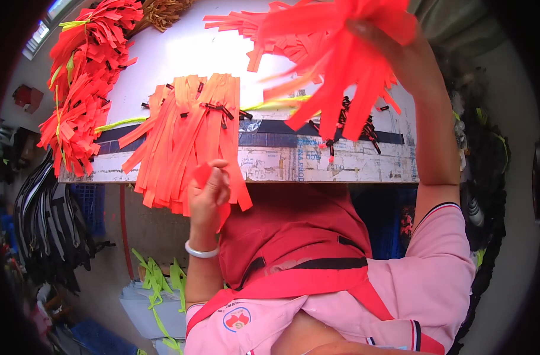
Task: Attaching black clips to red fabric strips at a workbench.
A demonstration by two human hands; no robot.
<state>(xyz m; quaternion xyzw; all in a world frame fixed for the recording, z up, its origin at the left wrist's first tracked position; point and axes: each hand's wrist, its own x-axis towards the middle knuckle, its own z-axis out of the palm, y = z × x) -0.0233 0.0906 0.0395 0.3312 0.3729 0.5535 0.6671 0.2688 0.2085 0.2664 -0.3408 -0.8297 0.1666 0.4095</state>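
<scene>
My left hand [209, 192], with a white bangle at its wrist, is closed on a red-orange strip [202, 174] at the table's near edge. Beside it, a flat bundle of red-orange strips [184, 142] hangs partly over that edge, with small black pieces scattered on top. Raised over the right side of the table, my right hand [381, 44] grips a fanned bunch of red-orange strips [317, 53], blurred at the ends. Small black pieces [365, 127] lie beneath that bunch. Whether the strips are zippers or plain tape I cannot tell.
The white table [181, 47] has a dark tape band along its near side. Tied red-orange bundles [83, 89] pile up at the left, near a brown bundle [163, 12]. A yellow-green cord [125, 123] lies across the table. Black and grey strips [48, 219] hang at the left.
</scene>
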